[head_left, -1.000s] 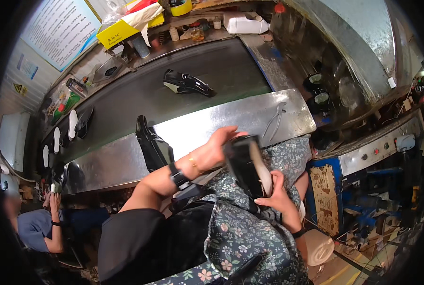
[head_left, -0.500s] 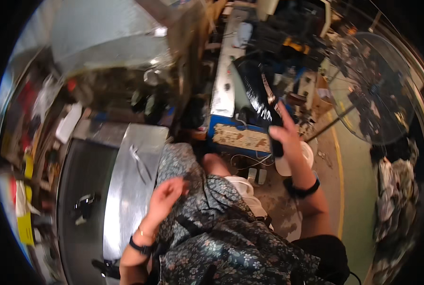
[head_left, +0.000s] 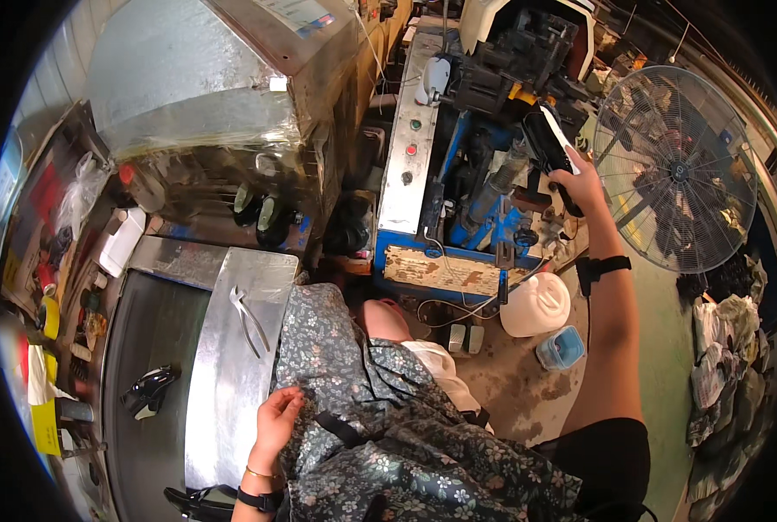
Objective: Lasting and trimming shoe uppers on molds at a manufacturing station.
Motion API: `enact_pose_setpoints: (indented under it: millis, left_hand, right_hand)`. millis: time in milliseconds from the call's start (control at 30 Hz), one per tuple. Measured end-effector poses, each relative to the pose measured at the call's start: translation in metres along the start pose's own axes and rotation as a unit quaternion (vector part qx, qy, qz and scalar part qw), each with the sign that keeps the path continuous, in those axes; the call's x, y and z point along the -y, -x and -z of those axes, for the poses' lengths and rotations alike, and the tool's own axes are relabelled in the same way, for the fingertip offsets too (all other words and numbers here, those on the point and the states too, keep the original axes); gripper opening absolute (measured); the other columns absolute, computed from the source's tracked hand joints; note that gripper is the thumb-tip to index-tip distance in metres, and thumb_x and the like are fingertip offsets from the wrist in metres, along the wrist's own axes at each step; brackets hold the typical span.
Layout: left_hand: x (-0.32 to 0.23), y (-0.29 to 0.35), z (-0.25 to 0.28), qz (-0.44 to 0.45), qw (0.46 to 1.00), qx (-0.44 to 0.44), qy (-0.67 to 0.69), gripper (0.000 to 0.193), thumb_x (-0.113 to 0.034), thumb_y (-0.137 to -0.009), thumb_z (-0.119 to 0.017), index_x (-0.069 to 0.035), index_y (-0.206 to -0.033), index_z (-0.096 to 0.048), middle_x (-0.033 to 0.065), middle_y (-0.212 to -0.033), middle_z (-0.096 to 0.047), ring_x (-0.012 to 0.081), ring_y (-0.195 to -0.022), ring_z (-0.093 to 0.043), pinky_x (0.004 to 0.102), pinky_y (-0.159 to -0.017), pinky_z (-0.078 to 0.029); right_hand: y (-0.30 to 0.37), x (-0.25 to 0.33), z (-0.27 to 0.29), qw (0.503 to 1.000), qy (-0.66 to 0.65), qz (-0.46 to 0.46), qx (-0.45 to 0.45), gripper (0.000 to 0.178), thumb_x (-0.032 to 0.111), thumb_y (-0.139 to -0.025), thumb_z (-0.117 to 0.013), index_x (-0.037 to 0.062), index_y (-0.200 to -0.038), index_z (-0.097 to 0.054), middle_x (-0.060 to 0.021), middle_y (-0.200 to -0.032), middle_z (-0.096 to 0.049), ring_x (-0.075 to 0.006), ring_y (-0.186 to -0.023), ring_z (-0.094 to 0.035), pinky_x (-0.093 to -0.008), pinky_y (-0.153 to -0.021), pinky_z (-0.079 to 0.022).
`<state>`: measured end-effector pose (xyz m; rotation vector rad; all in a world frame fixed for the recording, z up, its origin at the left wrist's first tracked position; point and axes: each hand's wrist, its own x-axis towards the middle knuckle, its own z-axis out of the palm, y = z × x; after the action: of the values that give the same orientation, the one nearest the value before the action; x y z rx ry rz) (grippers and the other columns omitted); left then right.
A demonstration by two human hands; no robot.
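Observation:
My right hand (head_left: 580,184) is stretched out ahead and grips a black shoe with a white sole (head_left: 546,139), holding it up against a blue and black machine (head_left: 484,148). My left hand (head_left: 275,419) rests low on my flowered apron (head_left: 380,418), fingers curled on the cloth, next to the metal edge of a conveyor table (head_left: 223,374). A pair of metal pliers (head_left: 249,320) lies on that edge. Another black shoe (head_left: 149,391) sits on the dark belt (head_left: 136,339).
A large standing fan (head_left: 675,170) is at the right. A white jug (head_left: 536,304) and a small blue-lidded tub (head_left: 560,346) stand on the floor below the machine. A foil-wrapped oven tunnel (head_left: 197,96) rises at upper left. Piled bags (head_left: 723,365) lie far right.
My view swung from the conveyor toward the machine. My right hand carried the shoe away from my body up to the machine. My left hand left the shoe and dropped to my apron.

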<state>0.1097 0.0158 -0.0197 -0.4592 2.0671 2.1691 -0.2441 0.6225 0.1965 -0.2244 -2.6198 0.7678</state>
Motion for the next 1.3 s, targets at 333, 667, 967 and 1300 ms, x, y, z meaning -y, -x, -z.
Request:
enact_pose_setpoints:
  millis: [333,667,967,1300]
  left_hand:
    - [-0.037,0.001,-0.025,-0.062,0.951,0.105,-0.283,0.026,-0.012,-0.090,-0.065,-0.001,-0.113,-0.064,0.0151,-0.097,-0.071,0.0214,-0.087,-0.071,0.0304,-0.075,-0.054]
    - [0.003,0.005,0.021,-0.090,0.974,-0.050,-0.204,0.020,-0.015,-0.091,-0.064,-0.001,-0.106,-0.067,0.0049,-0.089,-0.069,0.0120,-0.087,-0.062,0.0296,-0.080,-0.050]
    - [0.013,-0.071,0.241,0.195,0.659,-0.725,0.043,0.087,-0.042,-0.070,-0.080,0.010,-0.130,-0.044,0.0250,-0.138,-0.048,0.0367,-0.130,-0.045,0.0411,-0.107,-0.039]
    - [0.037,-0.159,0.319,0.259,0.640,-0.697,0.195,0.058,-0.025,-0.081,-0.068,0.008,-0.127,-0.051,0.0202,-0.125,-0.058,0.0310,-0.125,-0.050,0.0407,-0.104,-0.037]
  right_hand:
    - [0.034,0.049,-0.012,0.990,0.137,-0.015,0.019,0.080,0.045,-0.067,-0.072,0.0246,-0.141,-0.050,-0.0340,-0.142,-0.037,-0.0413,-0.115,-0.057,-0.0420,-0.094,-0.048]
    - [0.073,0.039,-0.064,0.937,0.258,0.183,-0.145,0.077,0.043,-0.079,-0.071,0.0141,-0.144,-0.043,-0.0259,-0.126,-0.056,-0.0379,-0.115,-0.055,-0.0499,-0.098,-0.042]
    - [-0.003,0.004,-0.068,0.930,0.358,0.043,-0.072,0.071,0.060,-0.089,-0.056,0.0359,-0.150,-0.030,-0.0324,-0.145,-0.032,-0.0470,-0.125,-0.046,-0.0527,-0.098,-0.044]
    - [0.194,0.036,-0.213,0.922,0.057,0.362,0.124,0.043,0.006,-0.085,-0.068,-0.0033,-0.126,-0.058,-0.0199,-0.132,-0.055,-0.0290,-0.122,-0.052,-0.0384,-0.101,-0.041]
